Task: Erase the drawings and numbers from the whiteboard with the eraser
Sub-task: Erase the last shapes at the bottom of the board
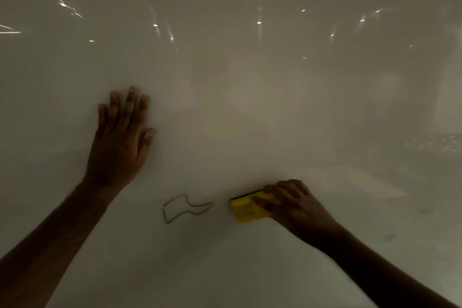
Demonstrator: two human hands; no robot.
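The glossy whiteboard fills the whole head view. One drawing, a thin dark wavy outline, sits low in the middle. My right hand grips a yellow eraser with a dark top edge and presses it flat on the board, just right of the drawing and not touching it. My left hand lies flat on the board, fingers spread upward, above and left of the drawing, holding nothing.
Ceiling-light reflections dot the upper board. A faint smudge marks the lower right of the board. No board edge or tray is in view.
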